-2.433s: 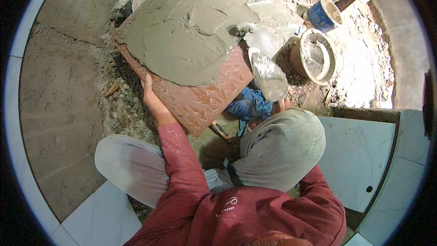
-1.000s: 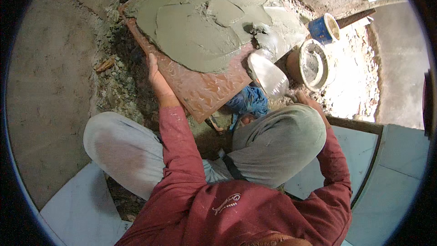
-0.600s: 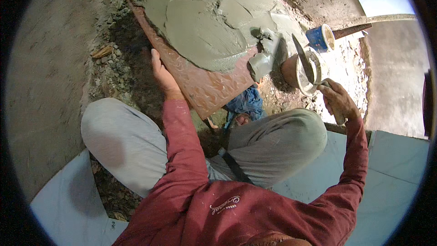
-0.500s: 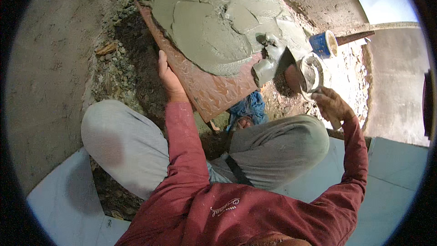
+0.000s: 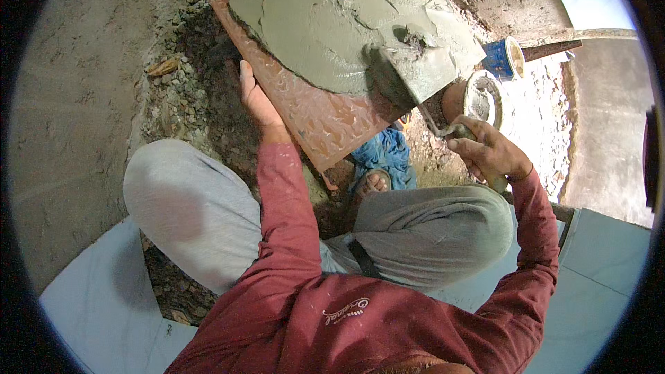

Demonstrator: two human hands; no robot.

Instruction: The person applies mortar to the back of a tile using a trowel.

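Nearest me, I have my right hand (image 5: 488,152) closed tight around the handle of a trowel (image 5: 422,73), its blade loaded with grey mortar (image 5: 325,21). My left hand (image 5: 255,100) lies flat, fingers apart, steadying the edge of the reddish tile (image 5: 305,111), which the mortar covers. Past the trowel stands a clay bowl (image 5: 478,100), wet inside I think, then a blue cup (image 5: 502,59).

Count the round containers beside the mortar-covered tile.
2. A brown bowl sits just past the trowel near the right hand; a small blue pot stands beyond it. Others may be hidden behind the tile.
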